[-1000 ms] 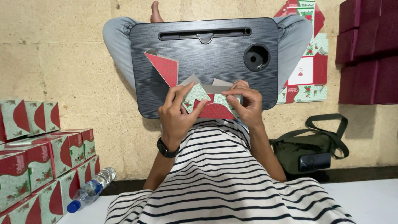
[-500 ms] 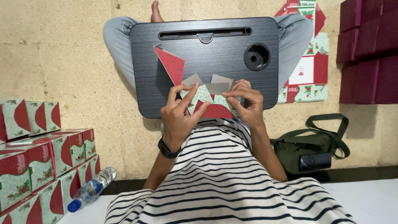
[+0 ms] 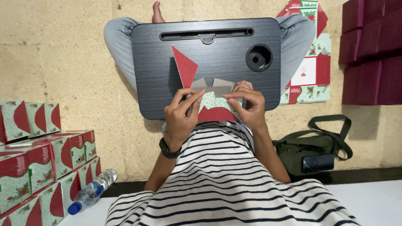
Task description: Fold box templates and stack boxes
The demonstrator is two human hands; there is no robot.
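Cardboard, red and green with a floral print, forms a half-folded box [image 3: 215, 104] that I grip on a black lap tray [image 3: 155, 83]. My left hand [image 3: 183, 117] pinches its left side; my right hand [image 3: 247, 106] pinches its right side.

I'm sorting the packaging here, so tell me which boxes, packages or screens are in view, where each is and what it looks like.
Box blank: held by both hands over the black lap tray; red, green-patterned, grey inside.
Finished boxes: stacked far left; red and green.
Flat blanks: on floor, upper right; red, green, white.
Maroon boxes: stacked far right.
Phone: dark screen, on green bag.
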